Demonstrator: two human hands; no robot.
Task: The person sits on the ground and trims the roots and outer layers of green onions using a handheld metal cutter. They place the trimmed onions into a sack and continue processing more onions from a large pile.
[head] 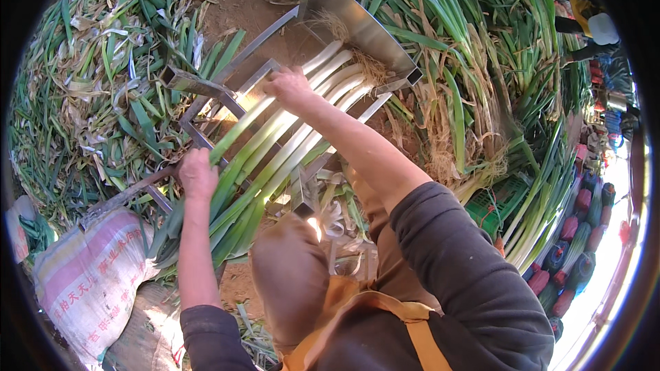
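Note:
Several long green onions (299, 139) lie side by side across a metal frame (240, 62), their rooted white ends against a curved metal plate (356, 20) at its top. My right hand (290, 88) is at the white part of the leftmost stalk; its fingertips are partly hidden. My left hand (198, 172) is closed near that stalk's green part, beside the frame's lower left bar. Whether it grips the stalk or the bar, I cannot tell. The green leaves hang down past my left forearm towards my knee.
Cut leaves (87, 87) are heaped at the left, above a printed woven sack (98, 278). Untrimmed green onions (464, 62) are piled at the right, near a green plastic crate (497, 203). Wrapped bundles (572, 252) and a person (582, 15) are at the far right.

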